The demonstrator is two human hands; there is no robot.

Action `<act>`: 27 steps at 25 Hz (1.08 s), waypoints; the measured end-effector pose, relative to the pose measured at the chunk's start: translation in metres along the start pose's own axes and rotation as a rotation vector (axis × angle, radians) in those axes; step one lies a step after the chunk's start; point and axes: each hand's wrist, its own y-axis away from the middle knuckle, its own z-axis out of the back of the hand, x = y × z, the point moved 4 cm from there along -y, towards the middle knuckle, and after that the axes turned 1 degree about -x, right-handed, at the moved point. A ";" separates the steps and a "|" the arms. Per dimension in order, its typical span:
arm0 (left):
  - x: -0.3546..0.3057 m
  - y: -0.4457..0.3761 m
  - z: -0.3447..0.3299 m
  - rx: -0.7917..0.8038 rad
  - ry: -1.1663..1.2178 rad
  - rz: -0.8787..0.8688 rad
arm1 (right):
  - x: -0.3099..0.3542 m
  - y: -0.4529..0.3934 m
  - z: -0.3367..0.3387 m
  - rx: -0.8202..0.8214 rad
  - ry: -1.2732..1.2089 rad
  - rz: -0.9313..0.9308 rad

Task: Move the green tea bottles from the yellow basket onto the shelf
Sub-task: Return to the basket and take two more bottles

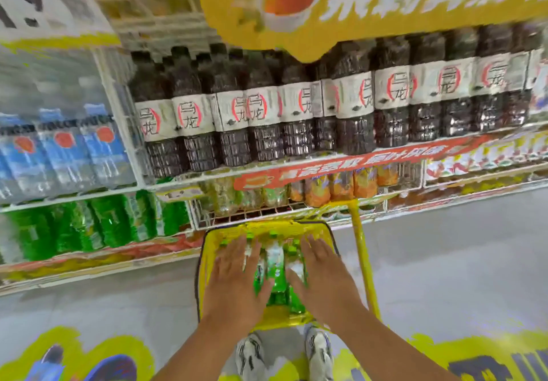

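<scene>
— What do the green tea bottles [277,274] look like?
— Clear plastic with bright green caps and green-and-white labels. They lie packed side by side in the yellow basket [207,262], caps pointing toward the shelf [296,170]. The picture is blurred, so I cannot count them.
— And where is the basket?
— On the grey floor [444,247], just in front of the shelf's lowest tier, with its yellow handle [363,253] rising on the right side. White sneakers [318,354] stand right behind the basket.
— The left hand [234,274]?
— Fingers straight and spread, palm down on the bottles at the basket's left side. It touches them without gripping.
— The right hand [323,271]?
— The same: flat, fingers extended, resting on the bottles at the basket's right side, nothing clasped.
— What sits above the basket?
— Dark oolong bottles [296,105] with white labels fill the tier above.
</scene>
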 end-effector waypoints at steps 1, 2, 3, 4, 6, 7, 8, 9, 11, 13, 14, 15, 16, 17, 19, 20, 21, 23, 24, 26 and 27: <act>0.005 -0.010 -0.019 -0.007 0.016 0.018 | -0.004 -0.014 -0.020 0.042 -0.012 -0.001; 0.012 -0.021 -0.040 -0.009 0.041 0.043 | -0.009 -0.029 -0.042 0.060 -0.026 -0.002; 0.019 -0.029 -0.060 -0.011 0.056 0.069 | -0.014 -0.043 -0.064 0.063 -0.036 -0.007; 0.025 -0.039 -0.079 -0.017 0.057 0.080 | -0.018 -0.056 -0.084 0.069 -0.050 -0.016; 0.037 -0.051 -0.122 0.025 0.049 0.092 | -0.024 -0.077 -0.129 0.134 -0.094 -0.052; 0.044 -0.058 -0.143 0.056 0.056 0.118 | -0.028 -0.086 -0.153 0.155 -0.115 -0.072; 0.050 -0.065 -0.162 0.079 0.064 0.155 | -0.032 -0.094 -0.172 0.159 -0.128 -0.087; 0.057 -0.072 -0.179 0.093 0.076 0.188 | -0.035 -0.102 -0.189 0.158 -0.147 -0.105; 0.069 -0.087 -0.212 0.123 0.093 0.239 | -0.038 -0.117 -0.218 0.142 -0.228 -0.160; 0.079 -0.103 -0.241 0.146 0.131 0.310 | -0.040 -0.128 -0.245 0.126 -0.347 -0.224; 0.081 -0.110 -0.251 0.142 0.164 0.347 | -0.040 -0.133 -0.255 0.114 -0.384 -0.248; 0.083 -0.115 -0.260 0.131 0.194 0.383 | -0.040 -0.138 -0.266 0.093 -0.408 -0.273; 0.083 -0.120 -0.266 0.109 0.218 0.418 | -0.040 -0.142 -0.272 0.058 -0.423 -0.301; 0.084 -0.124 -0.273 0.082 0.246 0.449 | -0.039 -0.146 -0.276 0.017 -0.430 -0.334; 0.088 -0.132 -0.284 0.060 0.325 0.508 | -0.035 -0.152 -0.281 -0.034 -0.419 -0.391; 0.089 -0.135 -0.288 0.057 0.359 0.528 | -0.032 -0.155 -0.284 -0.030 -0.412 -0.416; 0.090 -0.138 -0.290 0.047 0.378 0.540 | -0.028 -0.158 -0.286 -0.018 -0.409 -0.437; 0.093 -0.145 -0.290 0.032 0.386 0.582 | -0.020 -0.164 -0.292 -0.016 -0.386 -0.470; 0.094 -0.149 -0.289 0.037 0.384 0.616 | -0.018 -0.167 -0.295 -0.027 -0.355 -0.481; 0.097 -0.157 -0.290 0.069 0.358 0.657 | -0.018 -0.172 -0.298 -0.043 -0.287 -0.489; 0.098 -0.159 -0.290 0.079 0.348 0.667 | -0.019 -0.174 -0.299 -0.046 -0.262 -0.479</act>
